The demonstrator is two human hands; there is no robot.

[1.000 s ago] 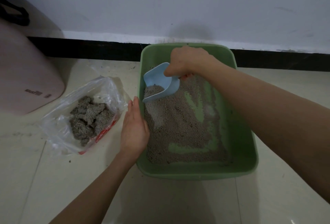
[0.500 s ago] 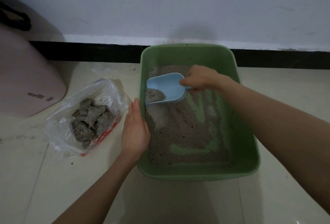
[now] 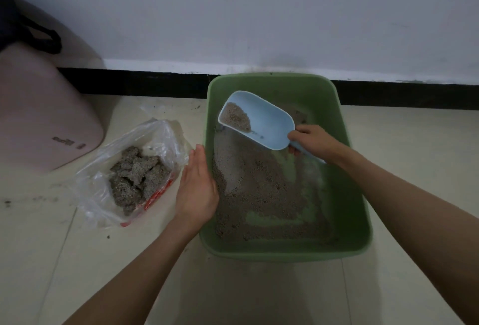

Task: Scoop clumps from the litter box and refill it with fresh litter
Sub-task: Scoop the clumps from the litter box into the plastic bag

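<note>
A green litter box (image 3: 359,210) stands on the tiled floor against the wall, with a thin layer of grey litter (image 3: 261,185) and bare green streaks on its bottom. My right hand (image 3: 315,143) grips the handle of a light blue scoop (image 3: 261,120), raised over the box's far left part. A small heap of litter lies at the scoop's front lip. My left hand (image 3: 197,187) rests with straight fingers against the box's left rim. A clear plastic bag (image 3: 160,140) left of the box holds several grey clumps (image 3: 137,174).
A pink container (image 3: 44,117) with a dark strap stands at the far left against the wall. A black baseboard (image 3: 145,83) runs behind the box. Loose crumbs of litter dot the floor tiles (image 3: 39,221) near the bag.
My right hand has drawn back to the right and lifted the scoop out of the litter with a small load in it. My left hand has stayed on the rim.
</note>
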